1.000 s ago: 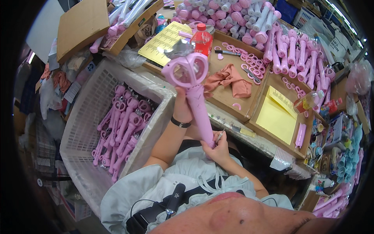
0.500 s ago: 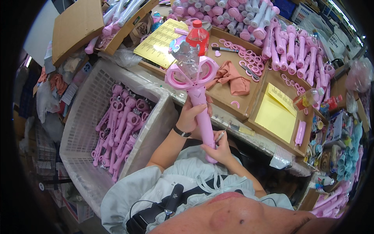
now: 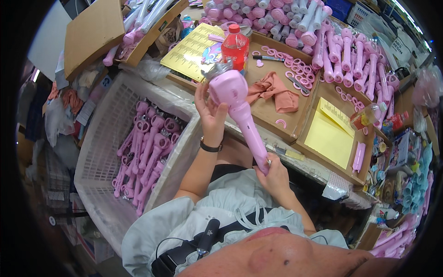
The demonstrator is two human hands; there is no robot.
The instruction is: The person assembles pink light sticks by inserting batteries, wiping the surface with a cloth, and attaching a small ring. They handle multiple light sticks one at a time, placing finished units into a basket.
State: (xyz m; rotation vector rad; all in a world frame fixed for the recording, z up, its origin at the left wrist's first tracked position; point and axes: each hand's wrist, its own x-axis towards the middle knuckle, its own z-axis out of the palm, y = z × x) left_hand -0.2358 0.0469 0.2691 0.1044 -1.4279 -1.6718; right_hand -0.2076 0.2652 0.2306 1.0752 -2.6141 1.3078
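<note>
In the head view, the person holds a pink wand [image 3: 247, 124] aslant above the lap, its bulky head up by the desk [image 3: 288, 153] edge. The right hand [image 3: 273, 176] is curled firmly round the handle's lower end, covering the tip; something small and metallic glints at its fingers, too small for me to name. The left hand [image 3: 211, 113] is loosely spread at the side of the head, thumb up, some fingers partly behind it; I can't tell how much they touch. A clear, silvery piece [image 3: 218, 69] at the wand's top is blurred and hard to make out, and it overlaps the foot of the red bottle [image 3: 236, 46].

The basket [image 3: 92, 134] at the left holds a heap of wands [image 3: 143, 154], the lower ones buried. A crumpled cloth [image 3: 282, 98] lies in the box [image 3: 265, 116]. The pile [image 3: 267, 16] beyond is cut off at the top.
</note>
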